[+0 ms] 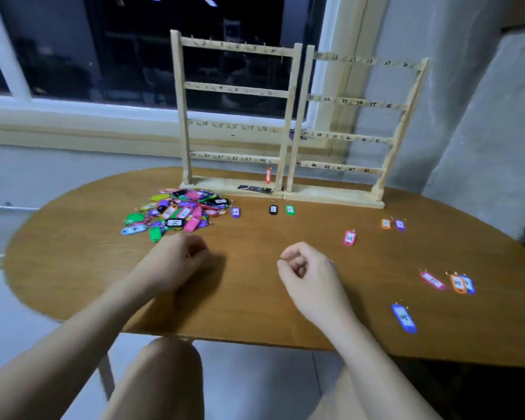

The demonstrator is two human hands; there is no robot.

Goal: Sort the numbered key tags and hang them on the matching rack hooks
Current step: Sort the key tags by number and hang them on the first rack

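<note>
Round wooden table [255, 298] under a dark window [134, 47], two wooden racks at its far edge. Left rack [234, 92] with four rails of hooks, numbers faint on the upper rails, 20 to 24 readable on the lowest; one red tag [268, 174] hanging from that lowest rail at its right end. Right rack [355, 134] touching the left one, rails marked from the high twenties down to the high forties, no tag seen on it. Dark flat strip [255, 188] lying on the left rack's base. Heap of mixed coloured tags [179, 213] on the table, left of centre, just near of the left rack. Near the racks' join, a black tag [273, 209] and a green tag [290, 210] side by side. Further right, an orange tag [385, 223] beside a purple tag [400, 225], with a pink tag [349, 237] marked 25 a little nearer. At the right edge, a magenta tag [432, 280], an orange tag marked 38 [457, 283] overlapping a blue one [468, 284], and nearer still a lone blue tag [404, 317]. Left hand [179, 259] just near of the heap, knuckles up, fingers curled under; whether anything is held, cannot tell. Right hand [303, 271] over the table's middle, fingers curled inward, thumb and forefinger close together, apparently pinching nothing. Bare knees below the table's near edge.
</note>
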